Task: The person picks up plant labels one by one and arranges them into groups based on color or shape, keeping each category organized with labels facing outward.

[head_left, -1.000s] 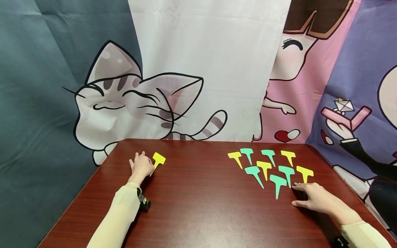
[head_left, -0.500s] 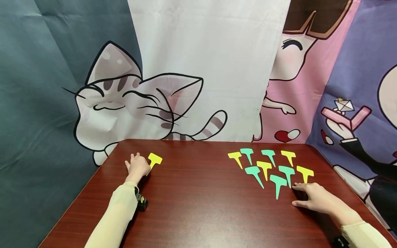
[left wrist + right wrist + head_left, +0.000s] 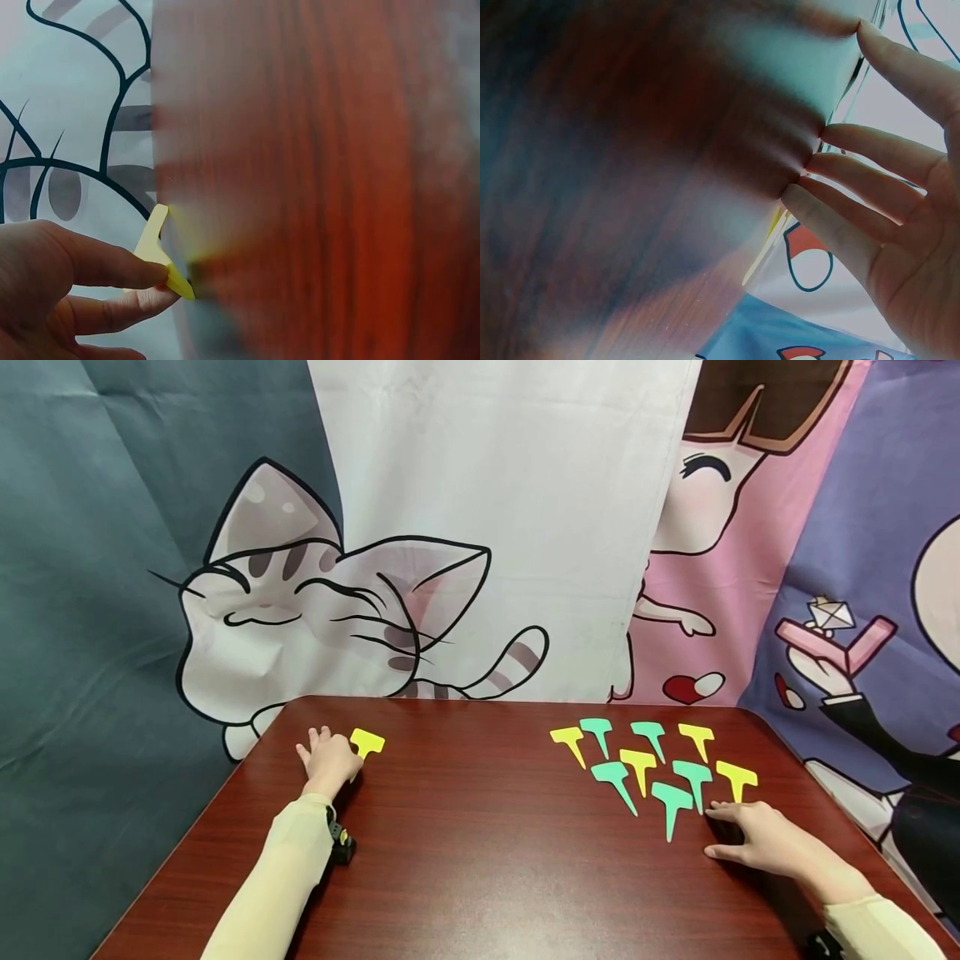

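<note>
At the table's far left, my left hand (image 3: 328,766) pinches a yellow T-shaped plant label (image 3: 367,742) between thumb and finger. In the left wrist view the same label (image 3: 153,238) stands tilted at the fingertips, close to the tabletop. My right hand (image 3: 768,839) rests on the table at the right with its fingers spread, seen also in the right wrist view. Just beyond its fingertips lies a yellow plant label (image 3: 737,777). Green plant labels lie near it too, one (image 3: 693,776) by the index fingertip and another (image 3: 671,799) a bit to the left.
Several more yellow and green labels, such as a green one (image 3: 615,777) and a yellow one (image 3: 639,764), lie spread on the right half of the dark red-brown table (image 3: 465,843). Behind the table's back edge hangs a cartoon-printed cloth (image 3: 510,527).
My left hand has shifted a little to the left, carrying the yellow plant label with it. The right hand and the labels on the right have stayed in place.
</note>
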{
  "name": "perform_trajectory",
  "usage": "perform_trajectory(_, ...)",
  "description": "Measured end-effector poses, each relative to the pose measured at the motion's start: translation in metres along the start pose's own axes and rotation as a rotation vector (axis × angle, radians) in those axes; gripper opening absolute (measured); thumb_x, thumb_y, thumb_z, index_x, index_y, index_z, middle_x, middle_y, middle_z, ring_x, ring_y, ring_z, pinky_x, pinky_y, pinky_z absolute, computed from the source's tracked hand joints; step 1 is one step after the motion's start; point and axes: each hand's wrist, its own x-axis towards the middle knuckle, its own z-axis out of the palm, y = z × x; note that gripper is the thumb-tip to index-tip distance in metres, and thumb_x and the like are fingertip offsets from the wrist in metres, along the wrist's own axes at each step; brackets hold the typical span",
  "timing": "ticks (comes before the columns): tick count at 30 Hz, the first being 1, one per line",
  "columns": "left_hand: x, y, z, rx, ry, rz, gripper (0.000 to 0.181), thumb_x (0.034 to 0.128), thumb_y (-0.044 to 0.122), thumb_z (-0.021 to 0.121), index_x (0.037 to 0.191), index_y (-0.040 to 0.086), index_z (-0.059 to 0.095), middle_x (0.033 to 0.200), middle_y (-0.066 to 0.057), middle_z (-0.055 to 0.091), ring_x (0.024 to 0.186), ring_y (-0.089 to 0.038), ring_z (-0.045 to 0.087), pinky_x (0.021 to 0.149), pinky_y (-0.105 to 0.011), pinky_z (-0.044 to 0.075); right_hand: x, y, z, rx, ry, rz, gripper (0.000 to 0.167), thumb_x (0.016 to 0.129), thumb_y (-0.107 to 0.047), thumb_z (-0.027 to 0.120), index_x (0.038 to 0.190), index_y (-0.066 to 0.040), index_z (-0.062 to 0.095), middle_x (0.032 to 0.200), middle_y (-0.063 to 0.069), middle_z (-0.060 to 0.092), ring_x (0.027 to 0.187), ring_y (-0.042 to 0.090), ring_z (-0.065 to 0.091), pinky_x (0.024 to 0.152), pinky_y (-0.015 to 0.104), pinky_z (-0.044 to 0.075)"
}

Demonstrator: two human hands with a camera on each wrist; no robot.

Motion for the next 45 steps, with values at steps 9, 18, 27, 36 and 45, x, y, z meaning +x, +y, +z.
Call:
perform_trajectory(9, 0.0046, -0.0006, -0.0011, 0.021, 0.003, 0.003, 0.022, 0.0835, 0.016, 0.061, 0.069, 0.000, 0.066, 0.151, -0.036, 0.015, 0.141, -0.050, -0.003, 0.109, -0.069, -0.003, 0.0010, 0.0002, 0.0003, -0.007, 0.011, -0.005, 0.060, 0.067, -0.046, 0.080, 0.103, 0.002, 0.072, 0.104, 0.017, 0.070, 0.095, 0.035, 0.067, 0.079, 0.049, 0.053)
perform_trajectory(18, 0.0052, -0.0010, -0.0025, 0.032, -0.005, 0.008, 0.021, 0.0828, 0.015, 0.060, 0.069, 0.001, 0.067, 0.152, -0.034, 0.015, 0.142, -0.050, -0.004, 0.110, -0.067, -0.003, 0.0019, 0.0003, -0.0001, -0.012, 0.017, -0.018, 0.060, 0.068, -0.046, 0.080, 0.103, 0.002, 0.072, 0.103, 0.017, 0.070, 0.094, 0.035, 0.067, 0.079, 0.048, 0.053)
perform_trajectory(27, 0.0040, 0.0012, -0.0071, 0.066, -0.005, 0.001, 0.021, 0.0827, 0.016, 0.061, 0.079, -0.002, 0.070, 0.150, -0.037, 0.015, 0.141, -0.051, -0.003, 0.109, -0.068, -0.001, 0.0022, -0.0003, -0.0003, -0.015, 0.011, -0.013, 0.059, 0.068, -0.046, 0.080, 0.103, 0.002, 0.072, 0.104, 0.018, 0.070, 0.095, 0.035, 0.067, 0.079, 0.048, 0.053)
perform_trajectory(36, 0.0022, 0.0034, -0.0082, 0.095, 0.022, 0.004, 0.022, 0.0811, 0.014, 0.061, 0.088, -0.006, 0.070, 0.147, -0.040, 0.017, 0.140, -0.054, 0.000, 0.110, -0.068, 0.000, 0.0014, 0.0004, 0.0008, -0.017, 0.011, -0.012, 0.060, 0.067, -0.046, 0.080, 0.103, 0.001, 0.072, 0.104, 0.018, 0.070, 0.095, 0.035, 0.067, 0.079, 0.048, 0.053)
perform_trajectory(45, 0.0020, 0.0010, -0.0026, 0.111, 0.029, 0.005, 0.028, 0.0823, 0.014, 0.062, 0.098, -0.008, 0.067, 0.148, -0.041, 0.014, 0.139, -0.054, -0.003, 0.109, -0.068, -0.003, 0.0002, -0.0008, 0.0016, -0.012, 0.013, -0.010, 0.059, 0.068, -0.046, 0.080, 0.103, 0.001, 0.072, 0.104, 0.017, 0.070, 0.096, 0.035, 0.067, 0.080, 0.048, 0.053)
